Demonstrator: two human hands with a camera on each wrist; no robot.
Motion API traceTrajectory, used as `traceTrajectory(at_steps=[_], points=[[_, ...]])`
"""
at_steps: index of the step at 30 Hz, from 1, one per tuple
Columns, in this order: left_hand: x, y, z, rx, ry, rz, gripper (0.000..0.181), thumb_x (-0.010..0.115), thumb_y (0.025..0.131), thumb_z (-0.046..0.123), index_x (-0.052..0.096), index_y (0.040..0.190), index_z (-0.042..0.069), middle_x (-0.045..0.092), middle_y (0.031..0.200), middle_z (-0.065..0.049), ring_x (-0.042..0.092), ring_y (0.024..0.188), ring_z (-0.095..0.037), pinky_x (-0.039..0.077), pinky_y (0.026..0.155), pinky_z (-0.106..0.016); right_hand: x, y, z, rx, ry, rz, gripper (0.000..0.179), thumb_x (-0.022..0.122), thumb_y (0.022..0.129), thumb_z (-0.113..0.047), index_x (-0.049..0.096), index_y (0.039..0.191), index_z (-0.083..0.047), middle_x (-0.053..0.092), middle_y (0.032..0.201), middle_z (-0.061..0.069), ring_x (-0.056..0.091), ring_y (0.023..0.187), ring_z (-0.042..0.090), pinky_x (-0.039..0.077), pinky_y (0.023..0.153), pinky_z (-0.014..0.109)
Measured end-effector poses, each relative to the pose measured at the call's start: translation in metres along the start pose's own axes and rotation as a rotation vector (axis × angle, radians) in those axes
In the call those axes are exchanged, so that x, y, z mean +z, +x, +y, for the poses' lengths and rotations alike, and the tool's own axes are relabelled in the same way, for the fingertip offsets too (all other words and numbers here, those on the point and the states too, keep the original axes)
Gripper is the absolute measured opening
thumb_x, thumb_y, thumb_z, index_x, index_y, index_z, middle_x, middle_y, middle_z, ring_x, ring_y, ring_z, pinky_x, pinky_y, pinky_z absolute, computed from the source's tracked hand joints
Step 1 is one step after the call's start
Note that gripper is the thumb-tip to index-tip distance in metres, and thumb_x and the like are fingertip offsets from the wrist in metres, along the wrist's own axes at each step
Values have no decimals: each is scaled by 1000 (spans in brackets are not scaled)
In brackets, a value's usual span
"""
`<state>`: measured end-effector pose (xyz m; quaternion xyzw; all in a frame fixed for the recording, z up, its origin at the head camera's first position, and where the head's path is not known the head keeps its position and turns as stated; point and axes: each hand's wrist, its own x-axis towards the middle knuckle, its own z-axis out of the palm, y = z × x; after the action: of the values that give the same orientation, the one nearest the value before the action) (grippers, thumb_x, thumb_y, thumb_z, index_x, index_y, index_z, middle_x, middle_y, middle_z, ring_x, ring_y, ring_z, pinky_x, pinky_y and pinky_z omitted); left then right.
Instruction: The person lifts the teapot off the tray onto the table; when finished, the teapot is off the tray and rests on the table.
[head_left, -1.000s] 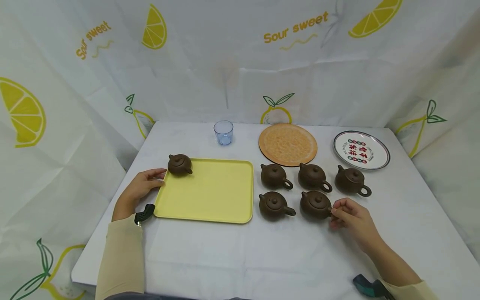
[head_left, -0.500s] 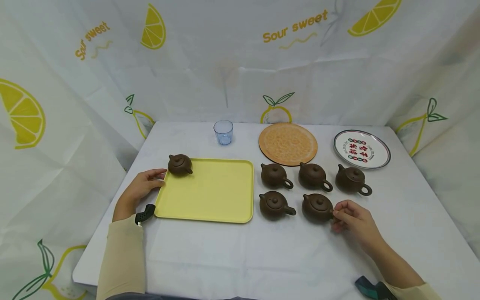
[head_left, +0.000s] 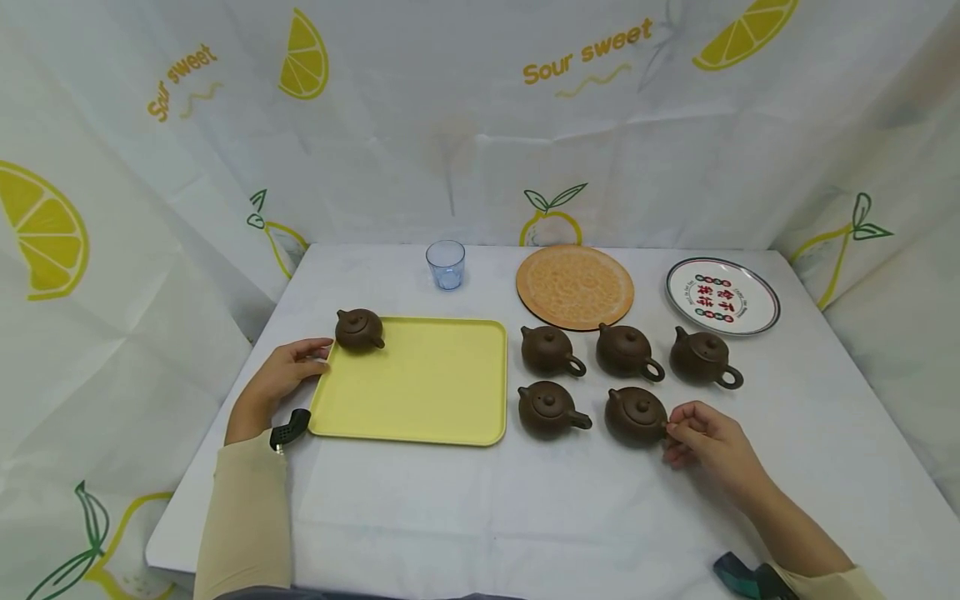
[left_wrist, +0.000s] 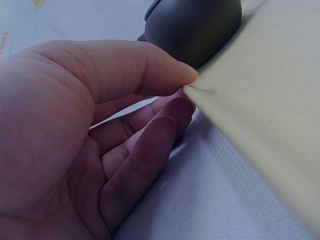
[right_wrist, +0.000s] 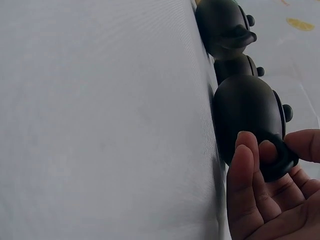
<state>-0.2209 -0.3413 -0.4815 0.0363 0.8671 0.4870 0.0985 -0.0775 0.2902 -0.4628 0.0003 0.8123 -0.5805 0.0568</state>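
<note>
My right hand (head_left: 712,446) pinches the handle of a dark brown teapot (head_left: 635,417), the right one in the front row. In the right wrist view, thumb and fingers close around that teapot's loop handle (right_wrist: 280,165). My left hand (head_left: 281,379) pinches the left rim of the yellow tray (head_left: 412,383), the thumb on top and the fingers below the edge. One brown teapot (head_left: 360,330) sits on the tray's back left corner, just beyond the left fingertips. Left of the gripped teapot stands another teapot (head_left: 547,410), its handle pointing right.
Behind the front pair, a row holds a left teapot (head_left: 547,351), a middle teapot (head_left: 624,352) and a right teapot (head_left: 699,358). Farther back are a blue glass (head_left: 447,267), a round tan board (head_left: 575,287) and a white plate (head_left: 686,292) with red characters.
The right hand has shifted the pinched teapot slightly right and toward the front edge, most of it in the first half second. The left hand and tray have stayed in place.
</note>
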Motion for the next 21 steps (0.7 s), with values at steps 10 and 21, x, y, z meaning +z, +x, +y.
traceTrajectory(at_steps=[10,21], points=[[0,1,0,-23,-12,-2,54,70,88,9,51,138,-4,57,127,-23,53,103,-6,39,85,-14,-2,1,-3,46,-39,-7,16,56,97,-5,50,105,8,63,81,17,66,65,26,55,59,36],[0,2,-1,-36,39,-5,55,70,88,12,52,138,-1,57,127,-23,54,108,-16,40,85,-16,-14,3,-15,36,-389,69,22,62,97,-26,59,102,-4,66,78,6,64,63,18,46,56,29]])
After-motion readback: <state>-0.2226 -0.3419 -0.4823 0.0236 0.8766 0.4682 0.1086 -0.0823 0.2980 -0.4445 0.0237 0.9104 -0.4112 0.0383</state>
